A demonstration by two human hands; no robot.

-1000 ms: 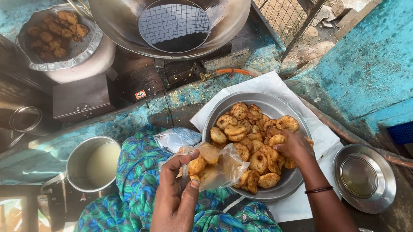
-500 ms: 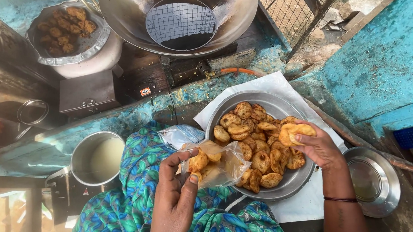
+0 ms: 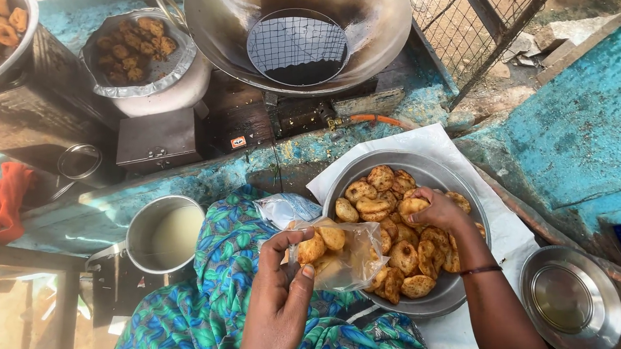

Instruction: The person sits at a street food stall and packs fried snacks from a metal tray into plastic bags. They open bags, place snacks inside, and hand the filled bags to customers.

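Left hand (image 3: 279, 300): grip closed on the mouth of a clear plastic bag (image 3: 345, 256) holding several fried snacks, the bag hanging against the near-left rim of the metal bowl (image 3: 436, 304). Right hand (image 3: 437, 213): grip closed over one fried snack (image 3: 411, 206), held above the heap in the bowl, just right of the bag's opening and apart from it. The bowl stands on white paper (image 3: 508, 237); a steel lid (image 3: 570, 298) lies to its right, a pot of pale liquid (image 3: 165, 236) to the left.
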